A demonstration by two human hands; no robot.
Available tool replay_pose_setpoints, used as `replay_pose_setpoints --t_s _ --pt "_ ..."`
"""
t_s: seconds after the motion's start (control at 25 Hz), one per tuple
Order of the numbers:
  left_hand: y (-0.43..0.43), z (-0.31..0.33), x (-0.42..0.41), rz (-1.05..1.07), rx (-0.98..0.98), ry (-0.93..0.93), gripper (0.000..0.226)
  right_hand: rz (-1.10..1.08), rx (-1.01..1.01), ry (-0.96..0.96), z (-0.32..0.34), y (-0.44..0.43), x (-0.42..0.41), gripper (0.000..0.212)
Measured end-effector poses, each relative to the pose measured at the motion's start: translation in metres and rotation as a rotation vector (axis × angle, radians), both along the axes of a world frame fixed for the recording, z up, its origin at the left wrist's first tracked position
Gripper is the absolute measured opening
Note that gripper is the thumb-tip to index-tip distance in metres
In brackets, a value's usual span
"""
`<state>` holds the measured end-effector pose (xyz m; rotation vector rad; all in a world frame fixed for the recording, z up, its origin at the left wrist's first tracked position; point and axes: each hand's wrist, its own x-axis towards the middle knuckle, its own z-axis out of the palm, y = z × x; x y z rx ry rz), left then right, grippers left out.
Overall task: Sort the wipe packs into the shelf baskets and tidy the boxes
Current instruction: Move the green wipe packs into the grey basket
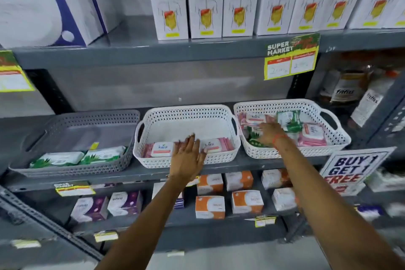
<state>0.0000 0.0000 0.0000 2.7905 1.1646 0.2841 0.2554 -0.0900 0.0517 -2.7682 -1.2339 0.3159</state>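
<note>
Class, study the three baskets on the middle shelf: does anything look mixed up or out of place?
Yes. The right white basket holds green wipe packs jumbled among pink ones, some tilted. The grey basket has only green packs and the middle basket only pink.

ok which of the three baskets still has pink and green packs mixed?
The right white basket, where the right hand reaches in. The middle white basket holds only pink packs; the grey basket on the left only green ones.
</note>
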Motion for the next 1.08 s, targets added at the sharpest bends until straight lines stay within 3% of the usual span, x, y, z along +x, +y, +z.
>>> replay_pose_setpoints --t_s 0.12,0.28,0.36,0.52,0.68,0.88,1.08 --pt "-0.001 -0.002 0.000 0.020 0.099 -0.040 0.069 0.007 -0.268 0.122 -0.007 0.000 0.026 0.047" --pt "-0.001 -0.008 0.000 0.018 0.167 -0.117 0.060 0.136 -0.192 0.059 -0.017 0.007 0.032 0.063" --pt "-0.003 -0.008 0.000 0.032 0.183 -0.132 0.059 0.130 -0.162 0.049 -0.022 0.008 0.034 0.061" --pt "-0.002 -0.009 0.003 0.040 0.165 -0.143 0.053 0.141 -0.160 0.098 -0.018 0.006 0.039 0.075" --pt "-0.002 -0.015 0.002 0.032 0.141 -0.174 0.053 0.028 -0.146 -0.043 -0.014 0.006 0.033 0.075" --pt "0.044 -0.009 -0.043 0.068 0.120 -0.129 0.069 -0.184 0.184 -0.192 0.029 0.049 -0.033 0.052" --pt "0.050 -0.016 -0.071 0.219 0.175 -0.034 0.078 -0.007 0.345 -0.122 0.043 0.067 -0.090 0.069"
